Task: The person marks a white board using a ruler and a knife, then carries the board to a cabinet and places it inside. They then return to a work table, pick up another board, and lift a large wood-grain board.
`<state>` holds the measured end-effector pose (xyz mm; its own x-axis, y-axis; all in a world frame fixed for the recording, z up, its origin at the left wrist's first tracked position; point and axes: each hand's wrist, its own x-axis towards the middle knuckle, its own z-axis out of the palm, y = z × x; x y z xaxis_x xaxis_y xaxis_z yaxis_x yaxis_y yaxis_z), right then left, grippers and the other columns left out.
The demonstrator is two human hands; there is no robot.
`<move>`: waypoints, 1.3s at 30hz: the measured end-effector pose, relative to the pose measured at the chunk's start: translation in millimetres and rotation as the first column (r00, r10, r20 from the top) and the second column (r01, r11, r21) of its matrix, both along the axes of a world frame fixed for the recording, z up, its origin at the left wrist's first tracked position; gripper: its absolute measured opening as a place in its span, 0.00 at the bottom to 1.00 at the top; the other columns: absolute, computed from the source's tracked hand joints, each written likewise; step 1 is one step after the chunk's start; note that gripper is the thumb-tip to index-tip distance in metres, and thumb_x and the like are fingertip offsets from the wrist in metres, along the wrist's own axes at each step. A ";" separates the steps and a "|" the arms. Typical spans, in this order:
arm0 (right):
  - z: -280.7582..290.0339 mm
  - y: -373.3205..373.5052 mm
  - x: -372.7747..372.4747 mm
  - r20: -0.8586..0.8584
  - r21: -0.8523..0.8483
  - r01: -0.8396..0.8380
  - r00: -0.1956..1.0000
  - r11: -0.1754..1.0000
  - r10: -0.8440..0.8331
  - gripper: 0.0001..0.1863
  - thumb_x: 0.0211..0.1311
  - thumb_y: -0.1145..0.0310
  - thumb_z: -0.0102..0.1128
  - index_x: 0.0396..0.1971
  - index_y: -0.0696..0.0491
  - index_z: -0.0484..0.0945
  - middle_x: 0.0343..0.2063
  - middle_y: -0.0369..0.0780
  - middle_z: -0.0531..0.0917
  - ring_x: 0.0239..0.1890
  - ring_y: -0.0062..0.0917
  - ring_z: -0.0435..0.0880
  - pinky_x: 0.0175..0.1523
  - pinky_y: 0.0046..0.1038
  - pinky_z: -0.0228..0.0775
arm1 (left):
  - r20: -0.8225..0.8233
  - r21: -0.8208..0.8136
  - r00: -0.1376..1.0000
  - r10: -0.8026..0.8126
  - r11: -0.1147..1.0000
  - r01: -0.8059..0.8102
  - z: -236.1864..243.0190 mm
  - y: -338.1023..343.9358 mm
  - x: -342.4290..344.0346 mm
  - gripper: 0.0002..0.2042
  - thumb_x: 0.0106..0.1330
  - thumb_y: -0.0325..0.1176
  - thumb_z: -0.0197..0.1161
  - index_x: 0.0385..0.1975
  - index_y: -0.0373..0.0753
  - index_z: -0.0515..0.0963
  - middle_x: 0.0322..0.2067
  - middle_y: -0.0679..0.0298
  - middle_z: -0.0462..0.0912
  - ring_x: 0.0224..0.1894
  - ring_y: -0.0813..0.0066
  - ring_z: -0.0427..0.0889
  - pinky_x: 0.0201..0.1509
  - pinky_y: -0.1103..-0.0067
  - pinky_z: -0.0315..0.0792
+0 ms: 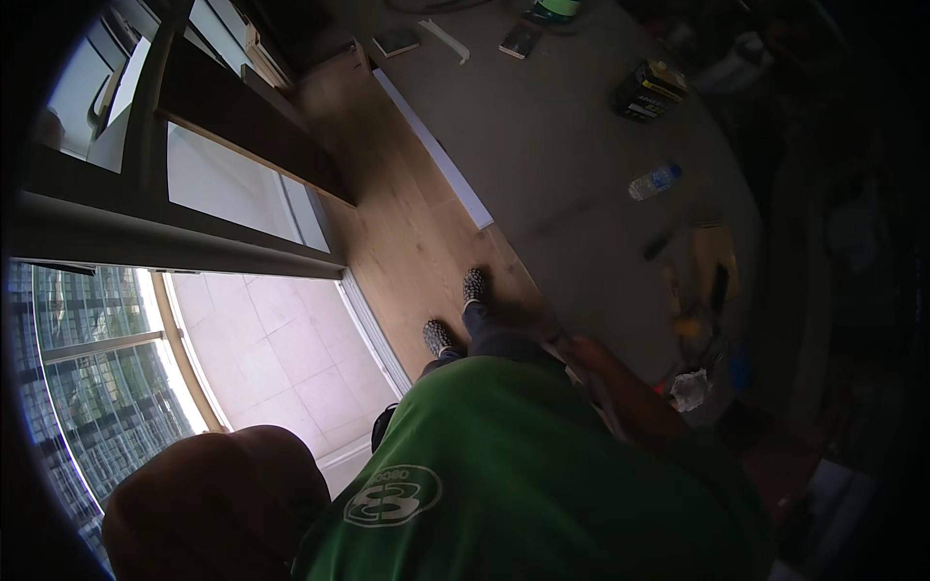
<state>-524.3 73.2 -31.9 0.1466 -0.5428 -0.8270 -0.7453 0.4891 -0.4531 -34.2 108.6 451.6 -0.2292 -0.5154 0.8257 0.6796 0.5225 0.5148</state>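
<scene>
My right arm comes out of a green sleeve and bends across in front of my body. My right hand (586,356) is beside my waist, at the near edge of the grey-covered surface (552,145). It is dim and blurred, so its fingers do not show clearly. A narrow pale strip (607,412) lies along the underside of that forearm; whether the hand holds it I cannot tell. My bare left arm (218,494) is bent, large and close at the lower left, and its hand is out of sight.
A long white strip (431,145) lies along the surface's left edge. On it stand a dark can (649,90), a clear bottle (655,181) and several tools near a tan piece (712,257). Crumpled pale material (690,389) is at right. Wooden floor (397,232) and a framed glass door (232,179) are left.
</scene>
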 end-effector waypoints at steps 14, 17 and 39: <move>-35.0 -214.8 142.2 -0.009 -0.204 -0.380 0.922 0.902 0.386 0.16 0.65 0.57 0.63 0.44 0.54 0.82 0.36 0.41 0.85 0.38 0.29 0.85 0.43 0.35 0.78 | 0.292 0.219 0.952 -0.094 0.975 0.029 37.2 -209.8 67.7 0.10 0.56 0.27 0.71 0.25 0.52 0.76 0.12 0.71 0.67 0.10 0.82 0.64 0.14 0.83 0.55; -60.1 -270.4 125.8 0.091 -0.309 -0.229 0.959 0.923 0.268 0.18 0.66 0.56 0.62 0.48 0.54 0.80 0.39 0.42 0.85 0.41 0.28 0.84 0.46 0.34 0.77 | 0.252 0.289 0.947 -0.198 0.950 0.122 38.7 -244.8 85.3 0.15 0.52 0.29 0.77 0.16 0.47 0.72 0.12 0.67 0.76 0.10 0.82 0.72 0.13 0.85 0.60; 33.1 -273.6 231.1 -0.215 0.075 0.606 0.785 0.792 -0.580 0.11 0.66 0.61 0.61 0.41 0.53 0.81 0.25 0.36 0.80 0.24 0.21 0.78 0.28 0.24 0.72 | 0.324 0.506 0.938 0.123 0.815 -0.282 -134.2 -590.6 252.9 0.06 0.58 0.27 0.62 0.32 0.38 0.72 0.26 0.64 0.73 0.30 0.74 0.75 0.35 0.78 0.68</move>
